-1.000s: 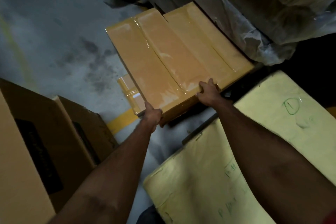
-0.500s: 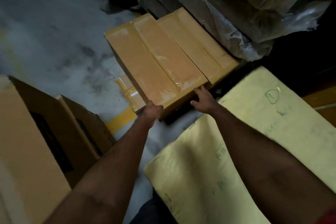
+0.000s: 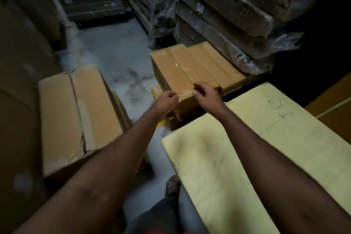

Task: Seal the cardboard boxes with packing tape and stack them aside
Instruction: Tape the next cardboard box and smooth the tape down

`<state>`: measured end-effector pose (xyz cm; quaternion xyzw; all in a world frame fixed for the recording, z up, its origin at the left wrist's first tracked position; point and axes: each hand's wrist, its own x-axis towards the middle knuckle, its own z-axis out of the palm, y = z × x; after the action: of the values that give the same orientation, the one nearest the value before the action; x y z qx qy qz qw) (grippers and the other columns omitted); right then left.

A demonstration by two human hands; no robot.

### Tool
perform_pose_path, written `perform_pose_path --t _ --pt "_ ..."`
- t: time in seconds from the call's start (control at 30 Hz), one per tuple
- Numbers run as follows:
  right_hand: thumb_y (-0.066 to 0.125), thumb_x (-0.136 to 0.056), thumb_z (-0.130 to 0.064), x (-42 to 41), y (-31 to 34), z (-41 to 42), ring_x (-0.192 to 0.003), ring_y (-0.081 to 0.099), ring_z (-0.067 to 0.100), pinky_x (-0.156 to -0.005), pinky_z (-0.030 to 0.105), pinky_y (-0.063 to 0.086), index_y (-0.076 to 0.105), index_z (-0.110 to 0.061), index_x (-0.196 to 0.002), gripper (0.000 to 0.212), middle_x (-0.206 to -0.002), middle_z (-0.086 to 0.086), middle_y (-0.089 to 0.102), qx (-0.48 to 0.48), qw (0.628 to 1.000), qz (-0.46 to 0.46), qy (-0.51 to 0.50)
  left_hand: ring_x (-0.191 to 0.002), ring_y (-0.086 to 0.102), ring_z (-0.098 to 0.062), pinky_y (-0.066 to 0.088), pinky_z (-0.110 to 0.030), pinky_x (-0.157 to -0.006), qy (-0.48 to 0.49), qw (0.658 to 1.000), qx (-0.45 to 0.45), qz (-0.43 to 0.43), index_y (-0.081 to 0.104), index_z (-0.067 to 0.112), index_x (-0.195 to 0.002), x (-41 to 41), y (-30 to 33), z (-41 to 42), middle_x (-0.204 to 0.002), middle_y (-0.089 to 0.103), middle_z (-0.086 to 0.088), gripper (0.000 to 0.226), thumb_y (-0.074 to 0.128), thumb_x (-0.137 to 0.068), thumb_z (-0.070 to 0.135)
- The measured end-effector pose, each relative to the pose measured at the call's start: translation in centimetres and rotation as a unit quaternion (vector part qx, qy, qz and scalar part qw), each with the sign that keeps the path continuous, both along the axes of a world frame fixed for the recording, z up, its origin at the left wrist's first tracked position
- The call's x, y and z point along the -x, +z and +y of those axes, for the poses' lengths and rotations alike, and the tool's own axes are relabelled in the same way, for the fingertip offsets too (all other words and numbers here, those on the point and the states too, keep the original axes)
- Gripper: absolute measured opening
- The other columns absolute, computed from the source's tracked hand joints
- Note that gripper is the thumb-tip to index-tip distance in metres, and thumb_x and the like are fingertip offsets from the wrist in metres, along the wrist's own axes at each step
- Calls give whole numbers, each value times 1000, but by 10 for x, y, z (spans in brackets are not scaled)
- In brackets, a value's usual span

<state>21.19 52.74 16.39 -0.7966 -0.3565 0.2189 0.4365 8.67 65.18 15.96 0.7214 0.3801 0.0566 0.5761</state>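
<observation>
Wrapped pallet stacks (image 3: 224,11) behind taped box (image 3: 191,70)

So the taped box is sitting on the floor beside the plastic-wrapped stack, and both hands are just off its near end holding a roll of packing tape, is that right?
Not quite: no tape roll shows. The head view has the left hand and right hand loosely curled and empty at the near end of the taped box. The box does sit by the plastic-wrapped stack, though it seems to rest on another box.
</observation>
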Motion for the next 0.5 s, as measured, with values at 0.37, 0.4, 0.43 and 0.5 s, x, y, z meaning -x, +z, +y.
perform_pose_path --t 0.37,0.4,0.43,0.5 --pt "61 -94 -15 177 16 -33 -113 64 22 -98 34 49 61 -10 -131 38 -121 9 68 19 987 -45 153 -60 36 -17 23 -28 -55 128 989 -69 39 57 9 -90 238 50 -57 -74 45 -13 13 51 -84 18" --pt "60 -94 -16 190 15 -28 -113 63 22 -98 34 49 60 -10 -133 39 -122 9 68 26 984 -42 169 -63 40 -19 27 -28 -58 148 985 -68 50 57 10 -92 255 48 -54 -76 47 -13 9 50 -88 15" --pt "60 -95 -16 203 14 -22 -113 63 22 -98 34 49 58 -10 -134 40 -123 9 67 32 982 -37 185 -70 45 -20 31 -29 -63 169 981 -66 60 56 12 -94 271 42 -49 -80 50 -13 8 49 -93 13" --pt "58 -97 -17 226 11 -8 -109 62 20 -95 32 49 55 -11 -138 42 -125 9 65 45 976 -28 213 -75 51 -22 39 -30 -70 223 969 -61 87 58 11 -99 301 26 -36 -85 55 -9 12 46 -99 12"
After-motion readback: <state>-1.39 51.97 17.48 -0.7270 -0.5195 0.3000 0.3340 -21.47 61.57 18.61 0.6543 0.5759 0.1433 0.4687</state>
